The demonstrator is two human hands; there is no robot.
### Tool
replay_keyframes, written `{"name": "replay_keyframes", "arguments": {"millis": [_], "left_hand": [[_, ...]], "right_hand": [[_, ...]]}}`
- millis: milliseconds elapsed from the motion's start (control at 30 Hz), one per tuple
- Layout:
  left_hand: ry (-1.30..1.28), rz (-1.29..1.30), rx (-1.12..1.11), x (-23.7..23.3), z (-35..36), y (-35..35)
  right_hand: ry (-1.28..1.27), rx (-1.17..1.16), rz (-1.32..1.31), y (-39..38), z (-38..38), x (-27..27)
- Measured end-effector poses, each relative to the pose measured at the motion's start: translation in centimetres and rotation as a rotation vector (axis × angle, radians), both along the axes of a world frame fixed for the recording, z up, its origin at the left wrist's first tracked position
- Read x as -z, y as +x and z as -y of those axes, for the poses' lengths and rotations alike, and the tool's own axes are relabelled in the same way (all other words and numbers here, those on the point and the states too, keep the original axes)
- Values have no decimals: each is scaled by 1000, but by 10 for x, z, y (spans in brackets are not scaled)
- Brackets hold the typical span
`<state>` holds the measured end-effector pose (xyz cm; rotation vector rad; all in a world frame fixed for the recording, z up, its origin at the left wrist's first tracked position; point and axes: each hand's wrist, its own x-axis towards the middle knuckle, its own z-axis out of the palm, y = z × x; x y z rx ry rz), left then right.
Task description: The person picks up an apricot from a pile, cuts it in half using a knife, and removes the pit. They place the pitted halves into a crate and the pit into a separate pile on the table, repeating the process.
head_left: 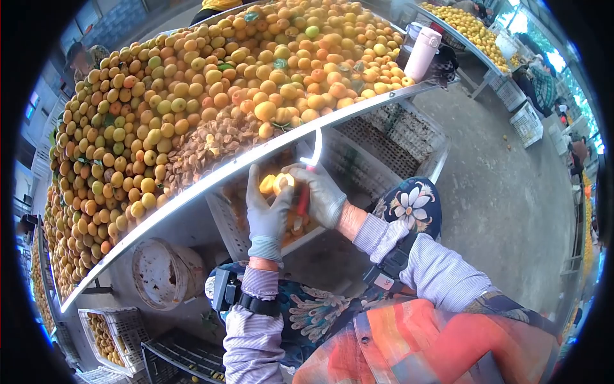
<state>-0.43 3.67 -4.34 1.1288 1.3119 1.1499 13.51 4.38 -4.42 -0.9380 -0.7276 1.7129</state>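
Observation:
My left hand (265, 214), in a grey glove, has its fingers and thumb closed around an apricot (283, 184) split into two halves, the pale inside showing. Close beside it my right hand (325, 195), also gloved, is wrapped round the red handle of a knife (304, 200). The knife's curved blade (316, 148) points up, away from my body, near the table edge. My right fingertips come right up to the split fruit. Both hands are above a white crate (231, 232) with orange fruit pieces in it.
Whole apricots (192, 89) cover the table, with a heap of brown pits (214, 137) near its metal rim (150, 225). A pink bottle (423, 54) stands at the right corner. Below are a dirty white bucket (182, 274) and crates (125, 333). Other people work at the far tables.

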Motion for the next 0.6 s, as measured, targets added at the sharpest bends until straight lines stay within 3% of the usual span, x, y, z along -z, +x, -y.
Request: {"name": "replay_keyframes", "arguments": {"millis": [67, 167, 433, 500, 567, 600], "left_hand": [[201, -98, 49, 11, -2, -6], [131, 16, 31, 8, 2, 0], [129, -10, 44, 4, 2, 4], [117, -19, 11, 1, 3, 2], [-12, 275, 147, -8, 5, -5], [-14, 279, 148, -17, 9, -3]], "right_hand": [[-3, -3, -31, 0, 3, -6], [-30, 6, -102, -1, 4, -5], [-89, 12, -190, 0, 11, -24], [-15, 173, -116, 6, 3, -22], [13, 247, -104, 24, -2, -49], [64, 268, -69, 32, -5, -59]]}}
